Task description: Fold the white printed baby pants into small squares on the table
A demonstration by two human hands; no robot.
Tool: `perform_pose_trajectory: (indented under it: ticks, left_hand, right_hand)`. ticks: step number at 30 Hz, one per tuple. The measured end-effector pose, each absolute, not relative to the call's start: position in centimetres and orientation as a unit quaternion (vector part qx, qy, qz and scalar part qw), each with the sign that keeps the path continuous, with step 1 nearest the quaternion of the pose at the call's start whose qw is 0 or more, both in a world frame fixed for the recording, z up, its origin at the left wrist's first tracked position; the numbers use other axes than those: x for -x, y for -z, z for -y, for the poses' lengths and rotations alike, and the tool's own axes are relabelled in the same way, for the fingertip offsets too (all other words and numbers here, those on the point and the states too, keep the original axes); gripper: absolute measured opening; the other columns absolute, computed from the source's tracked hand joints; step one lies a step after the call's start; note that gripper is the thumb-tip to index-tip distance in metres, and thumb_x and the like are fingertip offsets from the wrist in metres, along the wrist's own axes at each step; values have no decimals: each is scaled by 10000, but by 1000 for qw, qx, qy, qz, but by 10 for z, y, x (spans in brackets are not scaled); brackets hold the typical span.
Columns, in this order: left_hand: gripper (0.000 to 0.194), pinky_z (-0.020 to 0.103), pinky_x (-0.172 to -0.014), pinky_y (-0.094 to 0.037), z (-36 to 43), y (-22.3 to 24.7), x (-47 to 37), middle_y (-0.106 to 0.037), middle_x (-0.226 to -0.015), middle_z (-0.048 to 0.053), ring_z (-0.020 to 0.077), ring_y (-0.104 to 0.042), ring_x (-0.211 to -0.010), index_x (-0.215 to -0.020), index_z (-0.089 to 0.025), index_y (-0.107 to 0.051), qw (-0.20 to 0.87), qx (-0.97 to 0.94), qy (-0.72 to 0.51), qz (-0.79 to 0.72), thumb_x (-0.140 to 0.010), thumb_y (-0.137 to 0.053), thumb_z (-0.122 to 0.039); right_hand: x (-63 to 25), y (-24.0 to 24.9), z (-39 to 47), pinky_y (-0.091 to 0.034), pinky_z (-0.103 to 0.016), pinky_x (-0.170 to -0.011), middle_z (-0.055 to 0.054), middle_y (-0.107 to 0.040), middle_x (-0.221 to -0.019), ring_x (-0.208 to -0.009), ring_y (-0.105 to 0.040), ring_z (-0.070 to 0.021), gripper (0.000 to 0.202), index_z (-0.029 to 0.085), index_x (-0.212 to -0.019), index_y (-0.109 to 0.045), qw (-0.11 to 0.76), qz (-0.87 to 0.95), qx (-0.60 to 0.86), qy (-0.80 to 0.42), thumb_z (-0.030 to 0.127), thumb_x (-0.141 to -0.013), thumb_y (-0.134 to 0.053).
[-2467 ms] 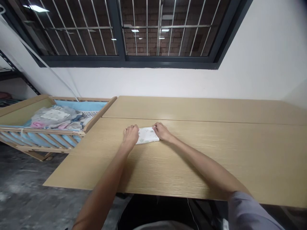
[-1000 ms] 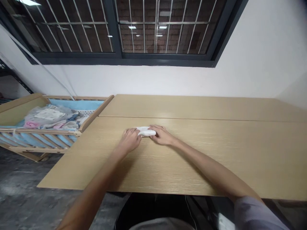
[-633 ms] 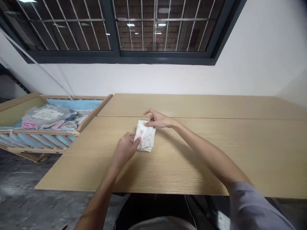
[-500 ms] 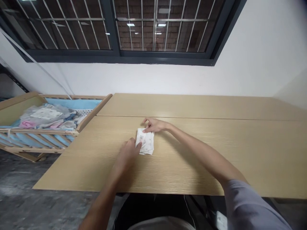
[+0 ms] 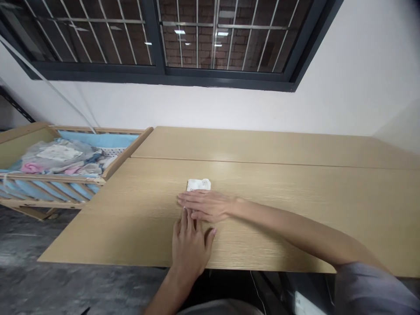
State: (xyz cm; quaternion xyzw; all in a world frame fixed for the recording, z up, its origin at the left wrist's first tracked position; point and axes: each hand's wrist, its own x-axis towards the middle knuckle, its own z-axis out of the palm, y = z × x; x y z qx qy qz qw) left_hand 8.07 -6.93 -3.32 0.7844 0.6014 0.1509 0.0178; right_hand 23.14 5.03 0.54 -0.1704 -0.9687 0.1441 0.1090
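A small folded white cloth (image 5: 198, 184) with a faint print lies on the wooden table (image 5: 282, 183); only its far edge shows. Across the rest of it my right hand (image 5: 208, 205) rests flat, palm down, fingers stretched out to the left. Just nearer to me, my left hand (image 5: 190, 245) is spread palm down, its thumb out to the right. The left fingertips meet or pass under the edge of my right hand; exactly how they touch the cloth is hidden.
To the left of the table stands a wooden crib (image 5: 126, 153) with blue lining. A pile of clothes and a clear plastic bag (image 5: 62, 155) lie in it. Behind the table are a white wall (image 5: 229, 105) and a barred window (image 5: 223, 76).
Both hands were at the cloth's edges; now they lie flat. My right hand has come nearer and covers most of the cloth, and my left hand has moved below it.
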Motion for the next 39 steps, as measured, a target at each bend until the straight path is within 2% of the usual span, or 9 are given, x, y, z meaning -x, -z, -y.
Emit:
perform_pose_trajectory:
  ticks: [6, 12, 17, 21, 25, 28, 32, 35, 39]
  left_hand:
    - [564, 602, -1103, -426, 69, 39, -83, -551, -1483, 185, 407, -433, -1434, -1387, -205, -609, 7, -778, -148, -611, -974, -404, -530]
    - [639, 591, -1125, -408, 67, 31, -83, -413, -1568, 244, 420, -412, -1444, -1469, -104, -515, 25, -773, -137, -620, -985, -395, -504]
    - [624, 562, -1116, -422, 69, 36, -84, -402, -1575, 244, 401, -406, -1453, -1463, -112, -515, 11, -776, -132, -617, -988, -399, -500]
    - [523, 500, -1073, -457, 56, 21, -73, -531, -1487, 227, 361, -520, -1365, -1354, -144, -593, 20, -782, -129, -609, -1007, -375, -468]
    - [483, 434, -919, -512, 16, -19, -53, -721, -1150, 223, 336, -685, -1086, -1123, -118, -658, 85, -737, -98, -663, -1022, -330, -459]
    - [513, 408, -842, -509, -23, -42, -47, -720, -1121, 258, 369, -688, -1068, -1070, -98, -662, 137, -699, -65, -698, -973, -428, -543]
    - [407, 315, -744, -498, -59, -47, -56, -751, -1076, 211, 330, -713, -1018, -990, -134, -685, 183, -706, -47, -683, -830, -684, -509]
    - [349, 293, -733, -494, -60, -43, -66, -752, -1077, 204, 310, -717, -1009, -1024, -123, -669, 181, -713, -63, -674, -803, -725, -388]
    - [351, 320, -856, -502, -22, -44, -65, -718, -1181, 191, 293, -680, -1112, -1175, -123, -600, 156, -736, -122, -648, -896, -587, -334]
  right_hand:
    - [-234, 4, -51, -155, -391, -1283, -61, -286, -1644, -1546, -214, -189, 575, 222, -1598, -313, 95, 968, 166, -164, 356, -1052, -433]
    - [-245, -6, -100, -106, -395, -1292, 4, -211, -1668, -1555, -174, -171, 562, 271, -1603, -285, 70, 948, 236, -203, 400, -1066, -391]
    - [-254, -2, -126, -99, -417, -1291, -7, -200, -1672, -1557, -167, -171, 566, 272, -1608, -263, 73, 935, 280, -203, 417, -1071, -370]
    - [-254, 5, -127, -76, -408, -1290, -27, -174, -1682, -1563, -136, -169, 580, 248, -1617, -237, 74, 935, 283, -199, 452, -1080, -312]
    - [-253, 13, -125, -42, -391, -1286, -18, -142, -1694, -1569, -93, -157, 616, 257, -1619, -226, 84, 924, 302, -220, 533, -1071, -280]
    - [-252, 17, -125, -59, -419, -1281, -66, -163, -1692, -1571, -108, -209, 756, 224, -1611, -266, 152, 892, 327, -271, 683, -1011, -301]
    - [-246, 5, -102, -116, -468, -1274, -124, -209, -1679, -1563, -158, -273, 888, 196, -1590, -330, 331, 800, 384, -321, 773, -922, -423]
    - [-239, -18, -44, -201, -454, -1262, -116, -372, -1619, -1522, -296, -247, 718, 218, -1524, -442, 459, 740, 384, -308, 673, -969, -462]
    - [-233, -27, 71, -341, -447, -1196, -103, -559, -1465, -1411, -466, -228, 389, 239, -1373, -578, 602, 672, 364, -231, 408, -1041, -467]
